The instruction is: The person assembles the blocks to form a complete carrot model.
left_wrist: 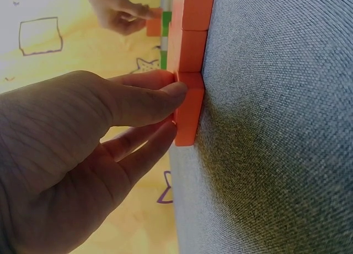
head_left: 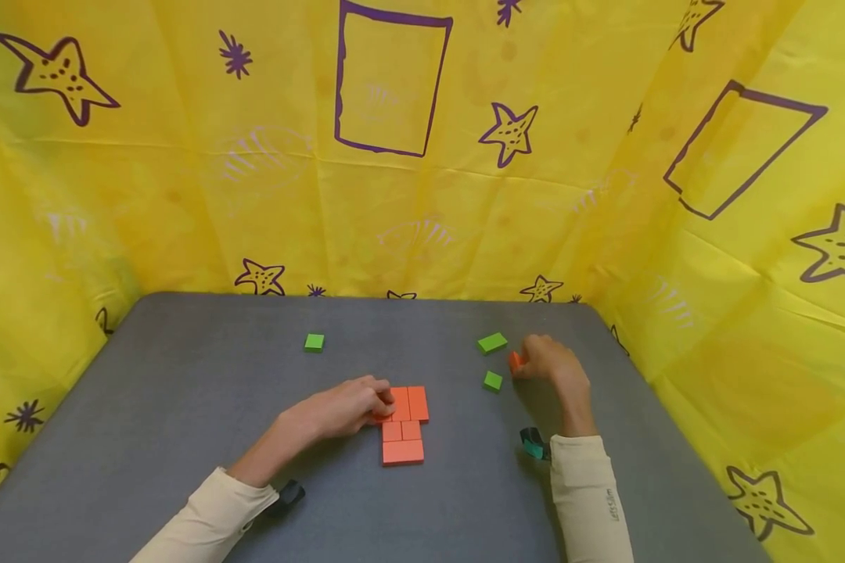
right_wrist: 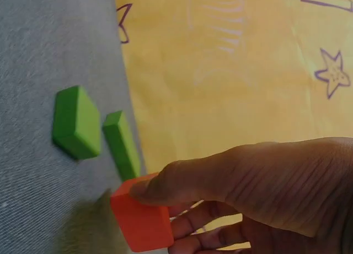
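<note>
Several orange blocks lie together on the grey table, forming a flat shape in the middle. At the left side of its upper row, my left hand pinches an orange block between thumb and fingers; in the left wrist view that block touches the one beside it. Over on the right, my right hand pinches another orange block, with thumb on one face and fingers behind. Near it are a small green block and a longer green block.
A third green block sits alone at the back left of the grey table. Yellow cloth with purple drawings hangs behind the table and along both sides. Dark bands show at both wrists.
</note>
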The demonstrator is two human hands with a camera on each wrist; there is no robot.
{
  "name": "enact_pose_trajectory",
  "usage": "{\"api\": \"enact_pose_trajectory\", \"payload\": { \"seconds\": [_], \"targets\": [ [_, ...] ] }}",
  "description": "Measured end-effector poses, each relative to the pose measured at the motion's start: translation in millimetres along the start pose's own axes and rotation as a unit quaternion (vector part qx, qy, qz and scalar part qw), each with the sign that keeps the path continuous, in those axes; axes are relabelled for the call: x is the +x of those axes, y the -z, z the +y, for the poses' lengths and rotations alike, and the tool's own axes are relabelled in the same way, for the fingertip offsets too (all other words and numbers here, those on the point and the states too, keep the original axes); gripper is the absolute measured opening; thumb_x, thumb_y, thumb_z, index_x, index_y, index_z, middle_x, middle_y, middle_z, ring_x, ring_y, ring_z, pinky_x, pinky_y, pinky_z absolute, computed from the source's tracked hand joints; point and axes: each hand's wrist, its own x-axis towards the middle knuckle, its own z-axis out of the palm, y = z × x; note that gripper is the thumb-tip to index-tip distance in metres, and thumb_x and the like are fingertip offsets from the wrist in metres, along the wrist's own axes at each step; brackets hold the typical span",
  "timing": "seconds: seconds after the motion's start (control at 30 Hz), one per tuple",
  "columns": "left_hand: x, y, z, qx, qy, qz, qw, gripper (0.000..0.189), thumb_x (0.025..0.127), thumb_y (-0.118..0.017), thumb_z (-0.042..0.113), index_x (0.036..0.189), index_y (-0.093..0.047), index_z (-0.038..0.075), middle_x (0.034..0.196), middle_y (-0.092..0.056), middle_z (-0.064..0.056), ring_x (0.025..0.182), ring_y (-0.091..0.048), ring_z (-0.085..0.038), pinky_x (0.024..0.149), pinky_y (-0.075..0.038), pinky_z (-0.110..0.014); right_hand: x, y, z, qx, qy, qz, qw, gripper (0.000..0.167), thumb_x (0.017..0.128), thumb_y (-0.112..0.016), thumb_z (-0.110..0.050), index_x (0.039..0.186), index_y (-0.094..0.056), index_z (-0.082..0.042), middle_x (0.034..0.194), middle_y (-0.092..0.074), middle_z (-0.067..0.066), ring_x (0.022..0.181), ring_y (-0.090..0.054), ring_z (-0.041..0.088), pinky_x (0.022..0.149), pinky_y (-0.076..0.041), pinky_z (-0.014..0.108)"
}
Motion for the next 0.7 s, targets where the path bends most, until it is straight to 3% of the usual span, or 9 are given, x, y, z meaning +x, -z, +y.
{"api": "enact_pose_trajectory", "payload": {
  "seconds": [0.1, 0.23, 0.47, 0.7],
  "targets": [
    [0.6, -0.9, -0.6, 0.001, -0.003, 0.001, 1.0000, 0.018, 0.096, -0.074, 0.007, 0.112, -0.082, 0.011, 0.105, -0.070, -0.003, 0.096, -0.065, -0.018, 0.086, -0.058, -0.031, -4.7, 6.1, -4.5, 0.005, 0.027, 0.013, 0.9995, 0.019, 0.087, -0.071, -0.017, 0.079, -0.057, -0.008, 0.071, -0.047, 0.001, 0.065, -0.048, 0.019, 0.059, -0.035, 0.033],
    [1.0, -1.4, -1.3, 0.004, -0.008, 0.005, 0.9999, 0.019, 0.095, -0.075, 0.005, 0.112, -0.082, 0.011, 0.105, -0.070, -0.003, 0.095, -0.065, -0.019, 0.085, -0.058, -0.031, -14.2, 16.2, -17.3, 0.021, 0.101, 0.023, 0.9944, 0.020, 0.088, -0.076, -0.017, 0.086, -0.058, -0.008, 0.075, -0.052, 0.001, 0.068, -0.049, 0.017, 0.062, -0.037, 0.030],
    [1.1, -0.3, -0.5, -0.001, 0.002, -0.001, 1.0000, 0.019, 0.096, -0.074, 0.006, 0.113, -0.081, 0.010, 0.105, -0.070, -0.004, 0.096, -0.065, -0.019, 0.087, -0.059, -0.031, -33.8, 30.8, -62.5, 0.034, 0.213, -0.036, 0.9757, 0.011, 0.085, -0.076, -0.009, 0.088, -0.065, -0.008, 0.076, -0.055, 0.000, 0.068, -0.048, 0.011, 0.062, -0.039, 0.025],
    [0.6, -1.3, -0.1, 0.020, -0.018, 0.016, 0.9995, 0.015, 0.096, -0.073, 0.004, 0.106, -0.082, 0.011, 0.100, -0.068, -0.001, 0.092, -0.063, -0.018, 0.084, -0.057, -0.030, -47.1, 21.3, -108.9, -0.008, 0.285, -0.081, 0.9552, 0.012, 0.086, -0.077, -0.009, 0.085, -0.065, -0.010, 0.076, -0.058, -0.002, 0.067, -0.048, 0.007, 0.062, -0.041, 0.021]
  ]
}}
